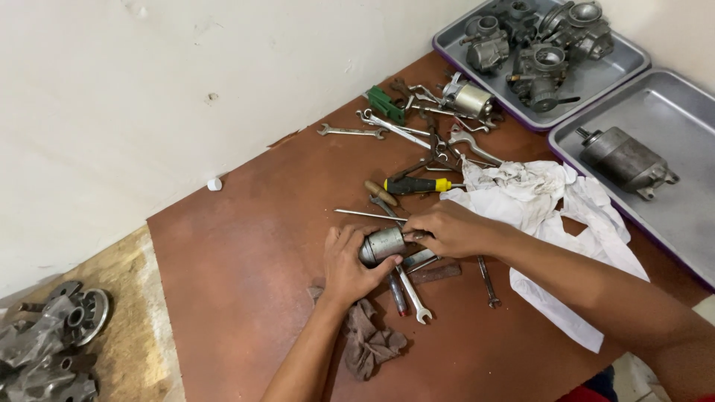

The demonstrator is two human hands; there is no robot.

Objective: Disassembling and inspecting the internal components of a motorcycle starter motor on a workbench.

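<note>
Brown table (246, 246): left hand (348, 262) and right hand (447, 227) apparently clasp one metal cylinder (382, 244).

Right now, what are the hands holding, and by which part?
The left hand wraps the body of a small metal cylinder, apparently a motor housing. The right hand grips its far end; exactly what the fingers pinch is hidden.

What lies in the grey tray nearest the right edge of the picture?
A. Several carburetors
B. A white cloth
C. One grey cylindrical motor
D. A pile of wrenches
C: the right-hand tray holds a single grey cylindrical motor; the carburetors sit in the other tray, farther back.
</note>
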